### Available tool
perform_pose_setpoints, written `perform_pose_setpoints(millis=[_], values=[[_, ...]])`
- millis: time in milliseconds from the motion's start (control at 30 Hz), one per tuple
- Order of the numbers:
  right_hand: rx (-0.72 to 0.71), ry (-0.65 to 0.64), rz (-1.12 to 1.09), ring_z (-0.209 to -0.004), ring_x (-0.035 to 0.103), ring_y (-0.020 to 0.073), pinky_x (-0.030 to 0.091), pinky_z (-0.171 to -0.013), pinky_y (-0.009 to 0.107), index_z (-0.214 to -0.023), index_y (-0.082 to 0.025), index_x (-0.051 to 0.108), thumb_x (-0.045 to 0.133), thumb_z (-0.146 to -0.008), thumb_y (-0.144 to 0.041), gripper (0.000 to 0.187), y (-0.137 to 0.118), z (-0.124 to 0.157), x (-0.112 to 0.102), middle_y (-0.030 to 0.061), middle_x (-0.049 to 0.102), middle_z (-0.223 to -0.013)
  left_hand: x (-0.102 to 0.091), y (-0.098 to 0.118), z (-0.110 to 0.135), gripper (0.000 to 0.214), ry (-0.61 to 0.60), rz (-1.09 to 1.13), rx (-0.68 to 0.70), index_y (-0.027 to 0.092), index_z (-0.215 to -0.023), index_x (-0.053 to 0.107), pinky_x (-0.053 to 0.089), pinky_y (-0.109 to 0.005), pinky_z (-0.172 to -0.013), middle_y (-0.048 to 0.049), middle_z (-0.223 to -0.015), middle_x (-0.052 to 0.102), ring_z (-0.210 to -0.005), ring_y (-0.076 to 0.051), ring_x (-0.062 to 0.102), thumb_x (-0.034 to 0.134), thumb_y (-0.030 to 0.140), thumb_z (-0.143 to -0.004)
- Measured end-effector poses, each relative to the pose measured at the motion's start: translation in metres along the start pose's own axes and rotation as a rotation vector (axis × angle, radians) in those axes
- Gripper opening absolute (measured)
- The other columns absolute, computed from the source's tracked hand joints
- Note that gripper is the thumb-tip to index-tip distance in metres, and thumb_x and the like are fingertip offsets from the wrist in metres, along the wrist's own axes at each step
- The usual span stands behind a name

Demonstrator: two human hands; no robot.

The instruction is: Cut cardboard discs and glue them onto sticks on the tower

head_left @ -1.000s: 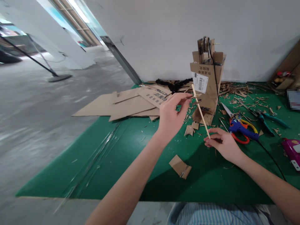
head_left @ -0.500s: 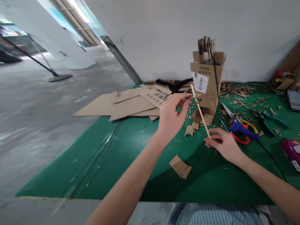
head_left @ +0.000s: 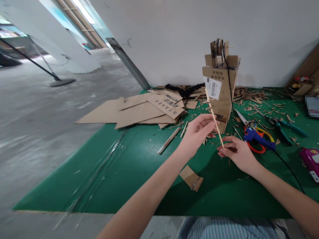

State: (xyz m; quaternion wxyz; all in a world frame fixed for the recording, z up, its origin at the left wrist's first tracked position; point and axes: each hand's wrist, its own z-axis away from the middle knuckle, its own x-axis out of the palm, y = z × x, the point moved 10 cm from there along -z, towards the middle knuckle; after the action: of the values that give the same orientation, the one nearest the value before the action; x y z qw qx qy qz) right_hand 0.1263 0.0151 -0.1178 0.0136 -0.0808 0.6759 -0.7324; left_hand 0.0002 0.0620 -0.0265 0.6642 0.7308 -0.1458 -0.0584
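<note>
Upright and leaning left, a thin wooden stick is held above the green table. My right hand pinches its lower end between thumb and fingertips. My left hand is closed at the stick's lower-middle part, with some fingertips hidden behind it. Small cardboard bits cross the stick higher up, above my left hand. Behind it stands a tall cardboard box with a wheel-like part and a black cord on top. A small cardboard piece lies in front of my hands.
Scissors, a blue glue gun and teal-handled pliers lie right of my right hand. A purple device sits at the right edge. Flat cardboard sheets, a pale rod and scraps lie to the left.
My left hand has moved down along the stick, from near its top to its lower-middle part. The right hand stays at the lower end.
</note>
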Motion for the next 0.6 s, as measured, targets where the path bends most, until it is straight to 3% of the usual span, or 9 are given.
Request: perform_pose_setpoints(millis=[167, 267, 333, 400, 500, 600], values=[[-0.011, -0.013, 0.036, -0.079, 0.077, 0.0238, 0.064, -0.082, 0.043, -0.102, -0.022, 0.061, 0.076, -0.077, -0.045, 0.037, -0.003, 0.0, 0.002, 0.0047, 0.077, -0.084, 0.014, -0.006, 0.003, 0.019, -0.05, 0.01, -0.018, 0.018, -0.089, 0.075, 0.056, -0.027, -0.066, -0.0065, -0.085, 0.075, -0.075, -0.016, 0.069, 0.072, 0.036, -0.084], [-0.144, 0.057, 0.241, -0.085, 0.076, 0.0245, 0.063, -0.079, 0.041, -0.114, -0.023, 0.06, 0.062, -0.09, -0.046, 0.034, -0.033, 0.003, -0.012, 0.0079, 0.077, -0.093, 0.006, -0.006, -0.003, 0.021, 0.007, 0.035, -0.023, 0.017, -0.089, 0.076, 0.056, -0.028, -0.066, -0.0066, -0.083, 0.075, -0.071, -0.016, 0.069, 0.073, 0.037, -0.083], [-0.282, 0.145, 0.609, -0.098, 0.073, 0.0275, 0.061, -0.083, 0.043, -0.125, -0.023, 0.059, 0.056, -0.095, -0.041, 0.035, -0.067, 0.009, -0.027, 0.0113, 0.075, -0.11, -0.002, -0.002, -0.009, 0.02, 0.047, 0.025, -0.014, 0.017, -0.089, 0.076, 0.057, -0.028, -0.067, -0.0064, -0.082, 0.076, -0.071, -0.016, 0.07, 0.075, 0.036, -0.082], [-0.331, 0.266, 1.109, -0.105, 0.069, 0.0333, 0.058, -0.083, 0.046, -0.13, -0.021, 0.059, 0.054, -0.095, -0.033, 0.038, -0.095, 0.018, -0.043, 0.0144, 0.073, -0.113, -0.007, 0.003, -0.015, 0.019, 0.06, -0.022, 0.003, 0.017, -0.091, 0.076, 0.059, -0.029, -0.068, -0.0065, -0.084, 0.077, -0.073, -0.017, 0.072, 0.074, 0.034, -0.082], [-0.09, 0.253, 1.716, -0.104, 0.065, 0.0375, 0.056, -0.067, 0.041, -0.122, -0.016, 0.063, 0.053, -0.092, -0.019, 0.032, -0.096, 0.025, -0.07, 0.0167, 0.071, -0.107, -0.01, 0.008, -0.019, 0.021, 0.059, -0.14, 0.025, 0.015, -0.098, 0.076, 0.062, -0.032, -0.074, -0.0075, -0.09, 0.078, -0.079, -0.019, 0.075, 0.07, 0.03, -0.084], [0.078, 0.208, 1.931, -0.103, 0.063, 0.0388, 0.053, -0.059, 0.038, -0.121, -0.012, 0.062, 0.053, -0.091, -0.017, 0.031, -0.085, 0.031, -0.087, 0.0192, 0.067, -0.11, -0.013, 0.01, -0.015, 0.03, 0.089, -0.201, 0.053, 0.013, -0.109, 0.073, 0.063, -0.035, -0.083, -0.0091, -0.096, 0.08, -0.085, -0.02, 0.077, 0.069, 0.03, -0.085]])
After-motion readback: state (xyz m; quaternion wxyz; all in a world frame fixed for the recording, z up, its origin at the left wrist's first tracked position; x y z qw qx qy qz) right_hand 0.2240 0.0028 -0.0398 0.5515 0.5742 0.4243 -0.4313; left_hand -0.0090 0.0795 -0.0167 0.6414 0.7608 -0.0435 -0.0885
